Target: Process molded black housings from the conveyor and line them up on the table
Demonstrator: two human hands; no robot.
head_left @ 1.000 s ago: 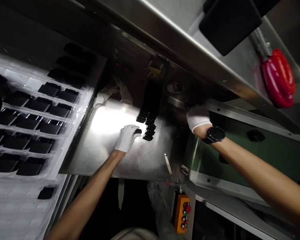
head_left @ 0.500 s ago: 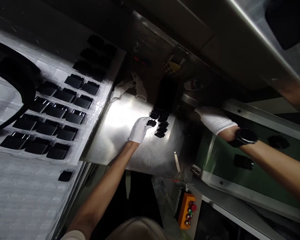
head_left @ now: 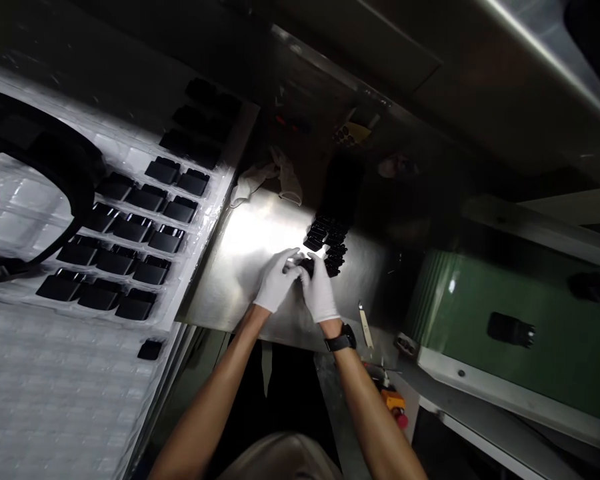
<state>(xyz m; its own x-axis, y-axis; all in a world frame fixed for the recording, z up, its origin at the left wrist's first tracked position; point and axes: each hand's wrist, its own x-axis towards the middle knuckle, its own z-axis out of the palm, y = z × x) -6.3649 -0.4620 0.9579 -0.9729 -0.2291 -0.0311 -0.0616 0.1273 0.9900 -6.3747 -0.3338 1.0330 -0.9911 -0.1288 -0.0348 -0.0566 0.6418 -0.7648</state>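
Observation:
In the middle of the head view, my left hand (head_left: 275,281) and my right hand (head_left: 321,292), both in white gloves, meet over the metal worktop (head_left: 230,283). The fingers of both are curled in on a small black molded part (head_left: 307,265), partly hidden by the gloves. Right behind it stand rows of similar black parts (head_left: 330,235), close to my right fingers. A dark watch sits on my right wrist.
To the left, a clear tray (head_left: 173,303) holds rows of black pieces, beneath a large black frame (head_left: 80,150). White gloves (head_left: 267,177) lie at the back. A pale cutter-like tool (head_left: 365,327) lies at right, near a green conveyor belt (head_left: 460,300) carrying black parts and an orange button box (head_left: 394,401).
My right hand has come from over the conveyor to the worktop and joined my left hand at the black part. The left hand has drawn slightly toward me, and the view has shifted.

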